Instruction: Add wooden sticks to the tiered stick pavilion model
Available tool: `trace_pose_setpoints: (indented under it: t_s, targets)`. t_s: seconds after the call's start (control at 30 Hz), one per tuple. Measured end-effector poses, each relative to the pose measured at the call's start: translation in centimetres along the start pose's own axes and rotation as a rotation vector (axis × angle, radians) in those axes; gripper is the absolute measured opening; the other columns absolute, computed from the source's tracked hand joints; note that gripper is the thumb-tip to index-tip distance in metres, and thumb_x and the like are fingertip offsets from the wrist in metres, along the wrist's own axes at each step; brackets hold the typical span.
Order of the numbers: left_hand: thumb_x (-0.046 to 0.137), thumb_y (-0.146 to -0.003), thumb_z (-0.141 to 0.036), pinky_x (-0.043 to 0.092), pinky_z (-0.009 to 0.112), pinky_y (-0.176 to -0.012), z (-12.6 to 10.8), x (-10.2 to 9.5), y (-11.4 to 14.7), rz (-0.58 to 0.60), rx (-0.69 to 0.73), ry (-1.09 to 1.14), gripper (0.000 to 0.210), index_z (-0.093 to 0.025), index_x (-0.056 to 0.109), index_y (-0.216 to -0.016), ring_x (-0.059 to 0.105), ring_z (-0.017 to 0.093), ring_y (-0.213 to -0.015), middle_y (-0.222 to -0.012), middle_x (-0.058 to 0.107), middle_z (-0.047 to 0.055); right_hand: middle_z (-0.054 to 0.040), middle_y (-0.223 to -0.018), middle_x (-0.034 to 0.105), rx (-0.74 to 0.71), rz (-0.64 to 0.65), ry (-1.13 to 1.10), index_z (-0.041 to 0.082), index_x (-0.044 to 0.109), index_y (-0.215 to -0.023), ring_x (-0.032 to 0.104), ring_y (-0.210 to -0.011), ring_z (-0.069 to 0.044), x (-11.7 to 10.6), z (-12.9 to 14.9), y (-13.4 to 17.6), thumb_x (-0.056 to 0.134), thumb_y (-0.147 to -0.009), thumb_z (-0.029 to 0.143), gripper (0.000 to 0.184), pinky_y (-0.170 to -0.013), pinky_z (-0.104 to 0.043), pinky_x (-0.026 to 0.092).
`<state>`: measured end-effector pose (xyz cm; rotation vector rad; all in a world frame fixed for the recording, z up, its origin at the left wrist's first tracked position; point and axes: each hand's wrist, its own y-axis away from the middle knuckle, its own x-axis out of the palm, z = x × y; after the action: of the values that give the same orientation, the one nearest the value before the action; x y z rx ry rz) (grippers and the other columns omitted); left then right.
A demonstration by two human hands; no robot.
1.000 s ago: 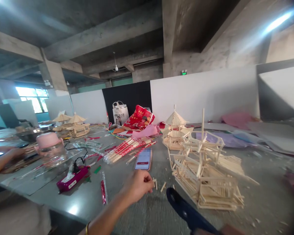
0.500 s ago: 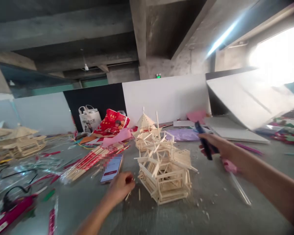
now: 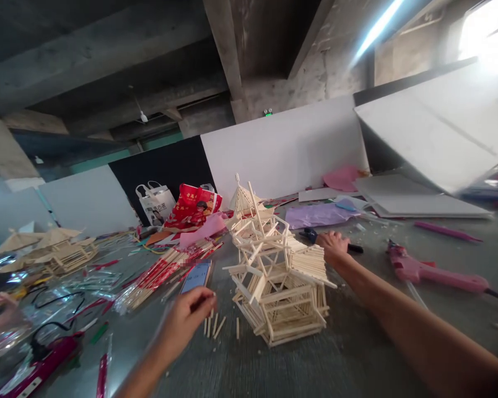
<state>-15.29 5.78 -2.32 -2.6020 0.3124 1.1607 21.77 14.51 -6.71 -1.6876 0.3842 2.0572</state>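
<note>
On the grey table stands a pagoda-like model [image 3: 290,318] built of thin wooden sticks, with a pointed roof on a section behind it. To its left, my left hand [image 3: 191,309] is closed with thumb and fingertips together; a tiny pale spot shows at the tips, too small to name. Short cut sticks [image 3: 213,325] lie just below those fingers, and a phone [image 3: 196,278] lies behind the hand. My right hand [image 3: 332,243] is right of the model, its fingers over a dark hand tool [image 3: 356,249] at table level. The hand covers the tool's middle.
A pink glue gun [image 3: 435,272] lies at right, near a purple pen-like stick [image 3: 448,231]. Bundled sticks [image 3: 157,276], a red bag [image 3: 193,207] and purple paper [image 3: 315,214] are farther back. Plastic wrappers and a magenta corded tool [image 3: 45,365] occupy the left.
My right hand has brought the dark tool down and left to the table, beside the model. My left hand has shifted slightly left, uncovering short sticks. The view has turned and tilted.
</note>
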Motion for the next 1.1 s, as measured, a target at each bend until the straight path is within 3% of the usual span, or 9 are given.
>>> trace_pose_setpoints:
  t_s: [0.1,0.17,0.3,0.4,0.53,0.7,0.87,1.1]
  targets:
    - [0.052,-0.083,-0.043,0.041,0.023,-0.064,-4.1,-3.1,1.3,-0.056,0.056,-0.007,0.025,-0.019,0.061,-0.082,0.054,0.013,-0.066,-0.071,0.062,-0.001,-0.0092,-0.121,0.051,-0.058,-0.023,0.037,0.015,0.057,-0.112,0.044,-0.116,-0.026,-0.1,-0.3,0.6,0.054,-0.090,0.038,0.032,-0.098,-0.052,0.033]
    - [0.055,-0.081,-0.042,0.042,0.023,-0.063,-7.8,-4.1,1.8,-0.072,0.126,-0.017,0.023,-0.021,0.063,-0.088,0.057,0.013,-0.068,-0.073,0.065,-0.002,-0.0095,-0.120,0.051,-0.096,-0.054,0.039,0.015,0.058,-0.110,0.044,-0.115,-0.026,-0.3,-0.5,1.1,0.051,-0.091,0.044,0.036,-0.098,-0.050,0.034]
    - [0.057,-0.081,-0.034,0.041,0.024,-0.065,-14.5,-2.7,1.3,-0.018,0.407,-0.254,0.017,-0.022,0.069,-0.085,0.059,0.012,-0.069,-0.079,0.069,-0.002,-0.0099,-0.119,0.051,-0.094,-0.117,0.041,0.014,0.058,-0.108,0.044,-0.114,-0.025,0.0,-1.5,1.2,0.043,-0.093,0.047,0.039,-0.095,-0.045,0.035]
    - [0.048,-0.085,-0.023,0.041,0.026,-0.069,-17.1,-0.4,0.0,0.070,0.583,-0.468,0.022,-0.020,0.070,-0.085,0.061,0.012,-0.074,-0.085,0.071,0.001,-0.0100,-0.117,0.052,-0.069,-0.139,0.042,0.013,0.059,-0.106,0.045,-0.112,-0.025,0.5,-2.1,0.8,0.042,-0.094,0.046,0.039,-0.094,-0.044,0.035]
    - [0.046,-0.083,-0.022,0.039,0.031,-0.065,-17.5,1.7,-1.7,0.074,0.532,-0.676,0.027,-0.016,0.072,-0.078,0.061,0.015,-0.071,-0.076,0.072,0.006,-0.0096,-0.114,0.054,-0.063,-0.153,0.021,0.013,0.060,-0.103,0.046,-0.110,-0.025,1.0,-2.3,0.1,0.042,-0.093,0.047,0.040,-0.093,-0.044,0.034]
    - [0.049,-0.080,-0.022,0.037,0.030,-0.059,-17.2,2.5,-2.8,0.124,0.422,-0.753,0.025,-0.017,0.073,-0.078,0.060,0.014,-0.062,-0.071,0.072,0.006,-0.0099,-0.113,0.055,-0.066,-0.162,-0.011,0.013,0.061,-0.103,0.046,-0.110,-0.025,1.2,-2.3,-0.3,0.042,-0.093,0.046,0.039,-0.093,-0.044,0.033]
    - [0.047,-0.081,-0.021,0.035,0.030,-0.058,-17.3,3.1,-3.4,0.134,0.479,-0.866,0.028,-0.017,0.074,-0.086,0.058,0.015,-0.063,-0.073,0.071,0.008,-0.0141,-0.112,0.055,-0.064,-0.156,-0.050,0.011,0.063,-0.104,0.046,-0.108,-0.028,1.3,-2.5,-0.6,0.041,-0.092,0.040,0.039,-0.091,-0.044,0.031]
    - [0.044,-0.080,-0.019,0.027,0.029,-0.051,-16.7,3.8,-4.5,0.135,0.573,-1.017,0.029,-0.015,0.072,-0.073,0.049,0.013,-0.054,-0.060,0.062,0.006,-0.0185,-0.114,0.055,-0.075,-0.153,-0.105,0.008,0.064,-0.107,0.044,-0.108,-0.031,1.3,-2.5,-0.8,0.042,-0.090,0.034,0.038,-0.090,-0.045,0.027]
